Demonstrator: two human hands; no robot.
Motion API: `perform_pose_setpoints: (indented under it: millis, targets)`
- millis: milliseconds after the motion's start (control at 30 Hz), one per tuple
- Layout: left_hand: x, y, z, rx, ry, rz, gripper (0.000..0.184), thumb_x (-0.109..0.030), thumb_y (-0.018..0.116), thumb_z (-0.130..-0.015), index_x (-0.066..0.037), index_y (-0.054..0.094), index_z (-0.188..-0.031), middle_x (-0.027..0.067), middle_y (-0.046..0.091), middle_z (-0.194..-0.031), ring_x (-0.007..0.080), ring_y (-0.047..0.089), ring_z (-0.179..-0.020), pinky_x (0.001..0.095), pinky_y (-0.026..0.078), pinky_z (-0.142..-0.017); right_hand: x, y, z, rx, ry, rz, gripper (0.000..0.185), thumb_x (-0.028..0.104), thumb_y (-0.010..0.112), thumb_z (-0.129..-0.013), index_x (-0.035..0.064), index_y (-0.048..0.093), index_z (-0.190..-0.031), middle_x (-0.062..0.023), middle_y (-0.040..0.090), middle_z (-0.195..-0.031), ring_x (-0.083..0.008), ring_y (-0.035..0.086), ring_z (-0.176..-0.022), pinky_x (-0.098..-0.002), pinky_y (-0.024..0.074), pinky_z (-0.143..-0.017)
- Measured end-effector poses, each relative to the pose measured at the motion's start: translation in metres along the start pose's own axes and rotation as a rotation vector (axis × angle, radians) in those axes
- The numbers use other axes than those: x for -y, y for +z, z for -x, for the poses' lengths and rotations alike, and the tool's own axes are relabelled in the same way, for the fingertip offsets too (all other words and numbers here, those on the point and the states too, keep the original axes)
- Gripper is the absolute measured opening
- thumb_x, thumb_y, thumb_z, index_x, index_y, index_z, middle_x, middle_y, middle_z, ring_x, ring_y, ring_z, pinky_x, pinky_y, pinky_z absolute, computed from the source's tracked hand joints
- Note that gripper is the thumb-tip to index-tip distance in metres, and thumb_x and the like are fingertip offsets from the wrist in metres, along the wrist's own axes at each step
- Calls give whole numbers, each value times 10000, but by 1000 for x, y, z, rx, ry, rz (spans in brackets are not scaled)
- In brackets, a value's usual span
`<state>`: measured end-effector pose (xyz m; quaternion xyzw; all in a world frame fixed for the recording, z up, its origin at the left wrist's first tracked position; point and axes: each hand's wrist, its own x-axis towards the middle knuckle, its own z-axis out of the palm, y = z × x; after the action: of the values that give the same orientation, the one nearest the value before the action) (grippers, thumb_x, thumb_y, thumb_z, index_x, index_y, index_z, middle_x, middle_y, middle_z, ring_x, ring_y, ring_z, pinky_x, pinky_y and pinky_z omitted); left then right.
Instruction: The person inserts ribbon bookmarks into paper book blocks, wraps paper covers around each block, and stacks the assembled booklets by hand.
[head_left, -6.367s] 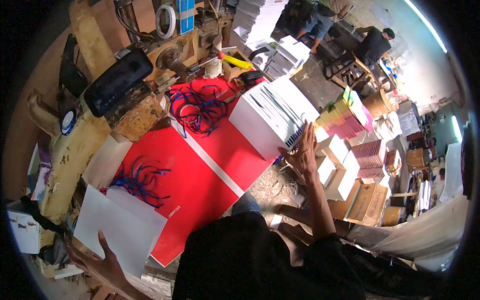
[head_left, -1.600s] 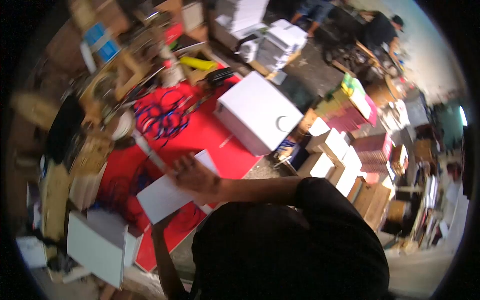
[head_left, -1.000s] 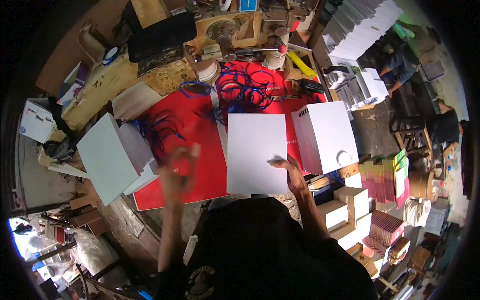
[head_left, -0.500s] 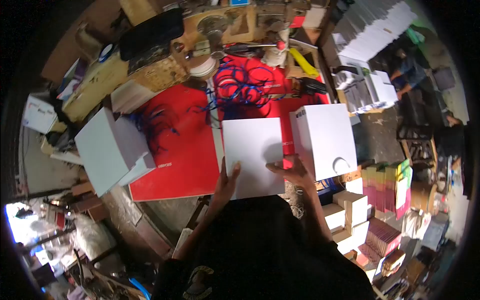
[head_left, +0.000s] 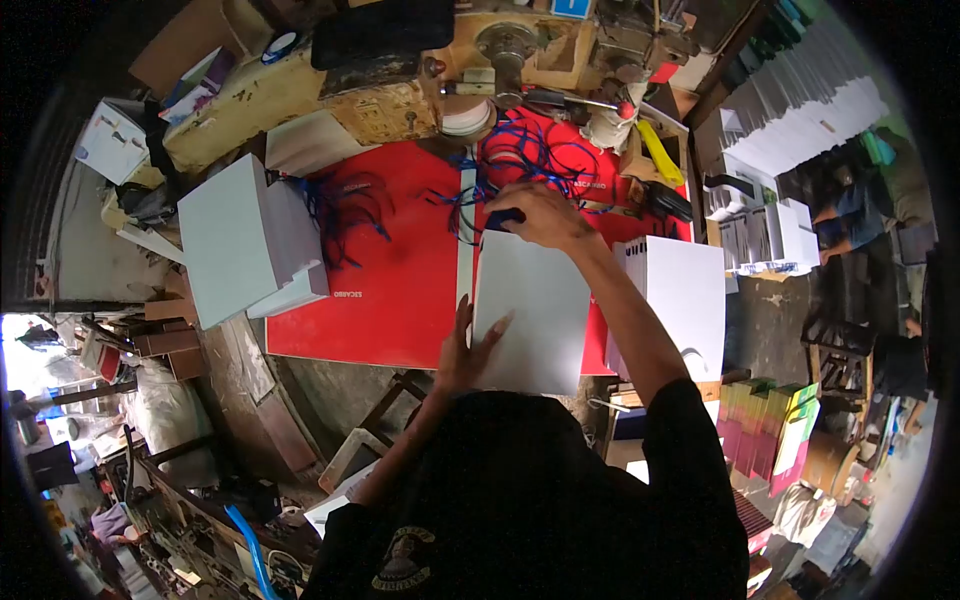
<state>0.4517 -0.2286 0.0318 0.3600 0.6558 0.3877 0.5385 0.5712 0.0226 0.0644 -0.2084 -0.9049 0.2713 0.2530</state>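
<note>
A white book block (head_left: 535, 310) lies before me at the near edge of the red board (head_left: 380, 310). My left hand (head_left: 470, 350) grips its left edge, thumb over the top sheet and fingers along the side. At the block's far end, my right hand (head_left: 545, 217) is closed with curled fingers round a small dark blue thing (head_left: 507, 217), whose kind I cannot make out. Blue ribbons (head_left: 540, 160) lie tangled just beyond that hand. Another bunch of blue ribbons (head_left: 345, 215) spreads out beside the left paper stack (head_left: 235, 240).
To the right stands a second stack of white blocks (head_left: 685, 300). A worn wooden box (head_left: 380, 110), a yellow-handled tool (head_left: 660, 155) and a black object (head_left: 670, 202) line the far side. Someone's arm (head_left: 840, 235) shows at far right, near more paper stacks.
My right hand has left the block's right side and reached forward to its far end, closing on the dark blue thing. My left hand stays at the left edge. The view has shifted.
</note>
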Motion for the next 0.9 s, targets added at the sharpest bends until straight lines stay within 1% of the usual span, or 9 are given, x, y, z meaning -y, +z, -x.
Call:
perform_pose_setpoints:
  millis: [67,200,333,533,600,733,800,867,900]
  targets:
    - [14,-3,-1,-173,308,-247,762,-291,704,-912,10,274,-1464,218,507,-1374,331,519,-1240,448,442,-1000,-6,2,-12,133,-92,89,206,110,671,-828,115,716,-1029,-105,704,-1010,-318,660,-946,-431,532,-837]
    - [-52,-12,6,-307,592,-668,798,-234,760,-818,-24,319,-1450,234,480,-1359,406,483,-1221,491,397,-1032,-16,-26,-7,219,65,187,171,171,616,-854,147,754,-952,-54,714,-1024,-275,652,-999,-410,513,-905]
    - [-80,-1,-32,139,803,-633,682,-209,714,-825,-30,407,-1408,216,423,-1385,406,427,-1256,510,361,-1051,1,-52,-2,153,0,340,195,169,614,-838,157,758,-969,-13,712,-1046,-231,623,-1058,-361,490,-961]
    - [-89,29,-76,166,777,-960,984,-522,680,-804,20,238,-1496,214,379,-1432,429,429,-1238,551,368,-1022,26,-54,0,18,69,517,193,138,634,-815,159,763,-957,-18,706,-1054,-227,624,-1041,-349,492,-958]
    - [-85,28,-82,196,778,-992,1033,-549,703,-773,24,237,-1496,243,356,-1442,437,422,-1252,547,367,-1031,30,-60,-1,88,303,335,145,133,657,-822,136,767,-917,-57,714,-1016,-246,657,-979,-353,527,-888]
    - [-83,33,-90,113,800,-1004,1084,-622,737,-687,25,317,-1448,265,388,-1346,451,414,-1235,537,388,-1002,17,-61,21,-27,362,200,189,85,712,-799,96,758,-982,-93,731,-935,-239,683,-884,-348,521,-823]
    - [-82,33,-94,122,772,-985,1071,-667,730,-667,28,375,-1401,257,402,-1283,438,410,-1219,539,378,-993,10,-65,31,-90,382,141,119,185,703,-854,99,761,-911,-127,721,-873,-303,697,-843,-384,549,-786]
    - [-69,31,-99,17,950,-849,1061,-707,714,-655,11,412,-1376,254,395,-1272,423,397,-1218,537,360,-999,25,-73,41,-73,418,254,115,116,727,-834,79,768,-935,-129,729,-884,-254,695,-820,-336,543,-713]
    - [-88,24,-95,147,854,-737,1050,-738,692,-653,1,437,-1354,246,369,-1301,415,372,-1230,528,336,-1021,34,-78,48,-141,456,245,122,108,728,-834,73,767,-945,-134,730,-891,-250,695,-801,-333,544,-715]
